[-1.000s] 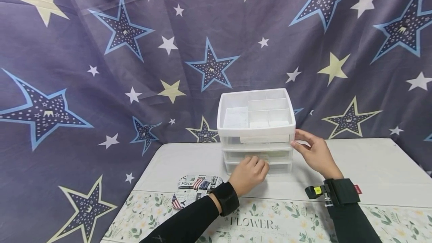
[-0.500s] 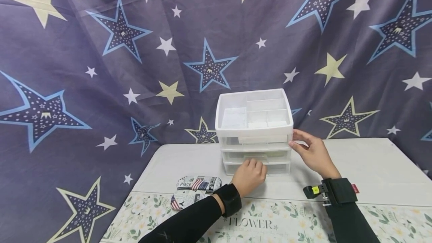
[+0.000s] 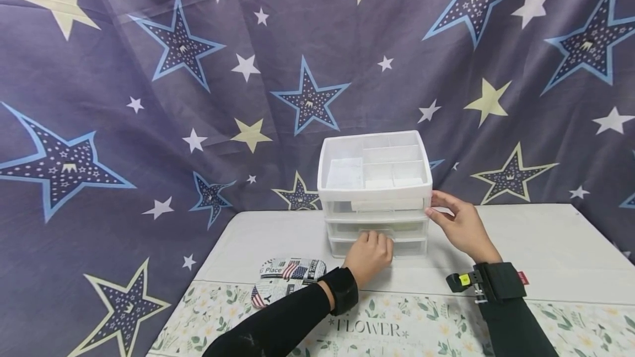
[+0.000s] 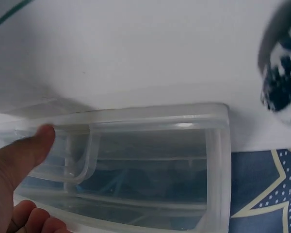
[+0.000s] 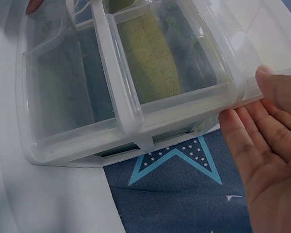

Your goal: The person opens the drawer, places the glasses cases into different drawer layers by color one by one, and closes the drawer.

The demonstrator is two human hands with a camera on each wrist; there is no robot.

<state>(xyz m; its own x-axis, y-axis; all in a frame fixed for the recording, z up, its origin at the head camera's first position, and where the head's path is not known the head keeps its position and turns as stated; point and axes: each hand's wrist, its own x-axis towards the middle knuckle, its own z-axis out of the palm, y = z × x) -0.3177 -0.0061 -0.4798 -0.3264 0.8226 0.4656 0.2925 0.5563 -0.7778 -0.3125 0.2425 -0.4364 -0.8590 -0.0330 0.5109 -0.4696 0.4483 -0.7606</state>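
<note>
A grey-purple cloth printed with stars is hanging behind the white tabletop, where a floral strip is running across the near side. The drawer unit is standing upright at 4 o'clock from the centre of my view. I am reaching my left hand to its 6 o'clock, bending the fingers at the bottom drawer; whether I am actually gripping it I cannot tell. My right hand is resting at the unit's 3 o'clock, its fingers extending along the side and its thumb lying by the front edge, clasping nothing.

The unit's 3 drawers are showing clear, glossy plastic with rounded corners, and white dividers are splitting the moulded top tray. Coarse yellow-green fabric is filling part of the middle drawer. Between 7 and 8 o'clock from the unit, a rounded newsprint-patterned item is lying partly behind my left sleeve.
</note>
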